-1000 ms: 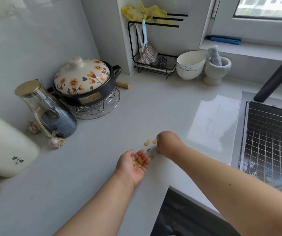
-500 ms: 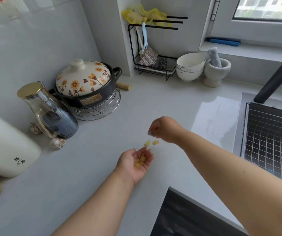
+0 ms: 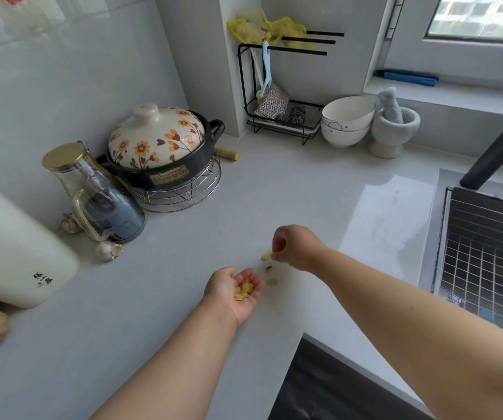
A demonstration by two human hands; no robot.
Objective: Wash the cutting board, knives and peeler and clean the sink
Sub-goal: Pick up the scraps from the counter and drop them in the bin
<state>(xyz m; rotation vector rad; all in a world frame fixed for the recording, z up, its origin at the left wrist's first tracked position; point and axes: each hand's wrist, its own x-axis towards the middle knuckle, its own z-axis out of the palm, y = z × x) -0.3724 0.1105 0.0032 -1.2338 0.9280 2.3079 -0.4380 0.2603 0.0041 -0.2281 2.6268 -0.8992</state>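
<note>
On the counter (image 3: pixel 183 298) beside the sink (image 3: pixel 486 253), the right hand (image 3: pixel 297 248) pinches what looks like a ginger slice (image 3: pixel 266 255) for the cupped left hand (image 3: pixel 235 291); remaining pieces (image 3: pixel 271 281) need careful fingertip lifts.

Countertop (image 3: pixel 183 298): pale stone look, smooth, semi-gloss, window glare mid-right. Wall tiles (image 3: pixel 47 71) upper left: glossy. Clay pot (image 3: pixel 165 156): glazed ceramic floral lid, black glossy body, on chrome wire trivet (image 3: pixel 180 192). Jar (image 3: pixel 98 192) at left: clear glass, brushed gold metal cap. Mortar (image 3: pixel 391 133) upper right: rough matt stone. Sink rack (image 3: pixel 486 253) at right edge: shiny metal wire grid. Bowls (image 3: pixel 347 121): smooth glazed white ceramic.
</note>
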